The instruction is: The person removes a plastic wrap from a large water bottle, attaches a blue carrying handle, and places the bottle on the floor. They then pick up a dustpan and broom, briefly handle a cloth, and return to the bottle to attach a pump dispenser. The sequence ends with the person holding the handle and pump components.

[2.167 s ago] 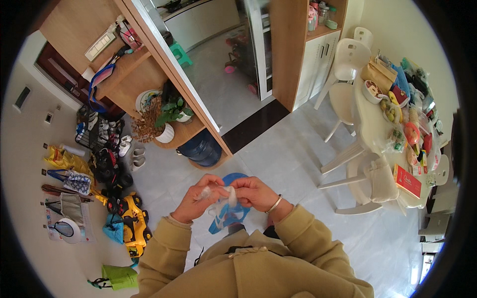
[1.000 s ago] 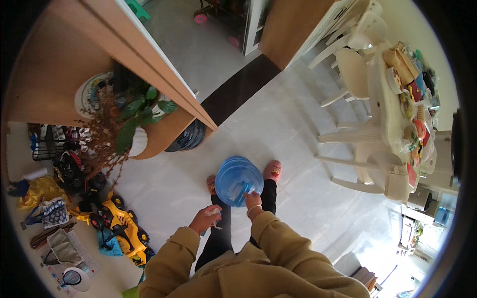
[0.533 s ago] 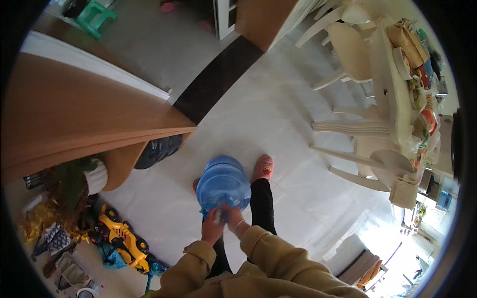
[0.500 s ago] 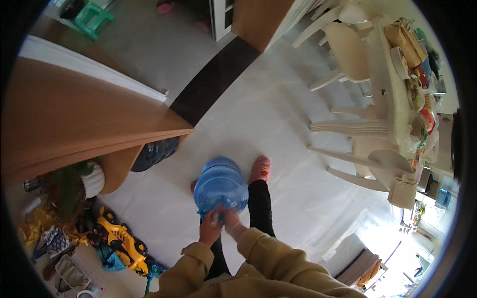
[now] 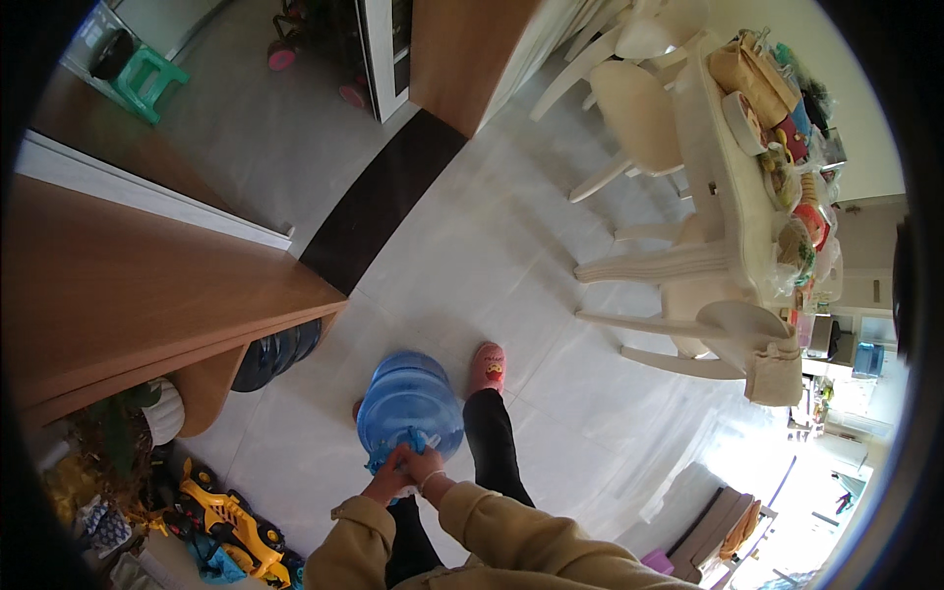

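A large blue water jug (image 5: 408, 398) is between my legs, its neck end toward me. Crumpled blue plastic (image 5: 379, 454) shows around the neck, with a small pale piece sticking out to the right. My left hand (image 5: 390, 476) is closed at the neck, fingers bent inward. Beside it my right hand (image 5: 424, 466) is also closed there, the two hands touching. My fingers hide the jug's mouth, so the exact grip on neck or plastic is partly covered.
At left is a wooden cabinet (image 5: 157, 285) with a dark jug (image 5: 280, 352) on its lower shelf. A yellow toy vehicle (image 5: 231, 521) and a potted plant (image 5: 118, 433) stand near it. Cream chairs (image 5: 634, 108) and a loaded table (image 5: 733, 167) line the right. A green stool (image 5: 147, 84) is far left.
My view has shifted, so the room slides leftward and the jug sits lower. Both hands stay at the neck and have drawn closer together; more crumpled blue plastic shows around them.
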Motion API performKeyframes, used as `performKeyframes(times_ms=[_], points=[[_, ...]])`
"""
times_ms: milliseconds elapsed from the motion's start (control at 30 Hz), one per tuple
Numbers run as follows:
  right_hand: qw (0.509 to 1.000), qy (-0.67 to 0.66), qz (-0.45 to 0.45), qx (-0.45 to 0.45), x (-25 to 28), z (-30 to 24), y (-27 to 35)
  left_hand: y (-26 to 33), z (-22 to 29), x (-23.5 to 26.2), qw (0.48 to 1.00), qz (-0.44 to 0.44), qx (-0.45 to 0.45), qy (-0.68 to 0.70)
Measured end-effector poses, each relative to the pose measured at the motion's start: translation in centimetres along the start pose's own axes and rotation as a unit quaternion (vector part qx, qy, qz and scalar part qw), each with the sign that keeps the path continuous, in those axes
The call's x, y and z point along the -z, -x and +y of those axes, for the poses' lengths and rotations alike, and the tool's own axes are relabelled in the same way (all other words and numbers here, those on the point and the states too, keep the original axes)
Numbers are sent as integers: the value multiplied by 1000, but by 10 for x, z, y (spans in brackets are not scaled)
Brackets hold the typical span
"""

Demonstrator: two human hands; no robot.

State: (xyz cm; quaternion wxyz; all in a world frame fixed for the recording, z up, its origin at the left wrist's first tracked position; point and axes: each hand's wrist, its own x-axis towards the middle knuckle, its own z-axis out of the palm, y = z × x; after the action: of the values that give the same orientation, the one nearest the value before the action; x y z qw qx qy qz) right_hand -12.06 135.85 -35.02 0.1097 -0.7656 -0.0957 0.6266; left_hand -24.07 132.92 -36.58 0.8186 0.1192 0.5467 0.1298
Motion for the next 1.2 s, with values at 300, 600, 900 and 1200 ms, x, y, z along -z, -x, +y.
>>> performKeyframes(times_ms=[300, 600, 900, 1200], points=[[924, -302, -233, -34, 16, 44, -22, -16, -19, -13, 921, 7, -206, -331], [913, 208, -111, 334, 90, 36, -11, -18, 41, -74, 836, -77, -113, -532], [856, 247, -56, 450, 216, -101, 103, 19, 107, -173, 885, -164, -229, -372], [809, 248, -122, 519, 250, -222, 105, 49, 247, -237, 867, -77, -269, -412]])
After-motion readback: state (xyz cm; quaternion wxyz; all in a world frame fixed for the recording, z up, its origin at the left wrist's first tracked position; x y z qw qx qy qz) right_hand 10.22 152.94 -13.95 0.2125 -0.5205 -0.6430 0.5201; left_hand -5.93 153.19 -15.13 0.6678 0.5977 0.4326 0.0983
